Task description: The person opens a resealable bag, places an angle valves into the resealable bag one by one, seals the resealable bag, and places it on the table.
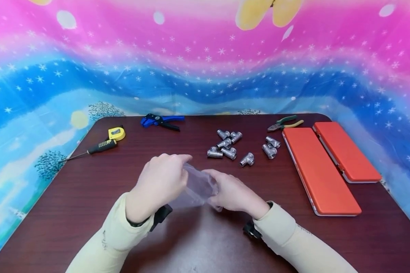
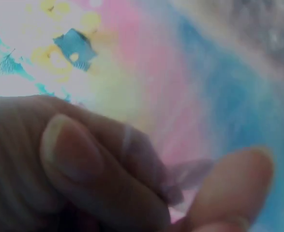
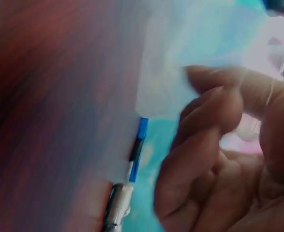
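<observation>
A dark reddish-brown tabletop (image 1: 71,212) spans beneath everything, with two orange cases (image 1: 321,172) lying toward its right side. Over its middle, a clear plastic bag (image 1: 199,185) is held between the person's hands. The film should handle as very light, limp and slippery, prone to crease and perhaps tear if pulled hard, so its edges seem the best place to pinch. The left grip (image 1: 158,180) is curled on the bag's left side, hiding much of the contact; the right grip (image 1: 234,191) holds its right edge with thumb and bent fingers. The bag touches both. Metal fittings (image 1: 224,143) lie beyond, apart from it.
</observation>
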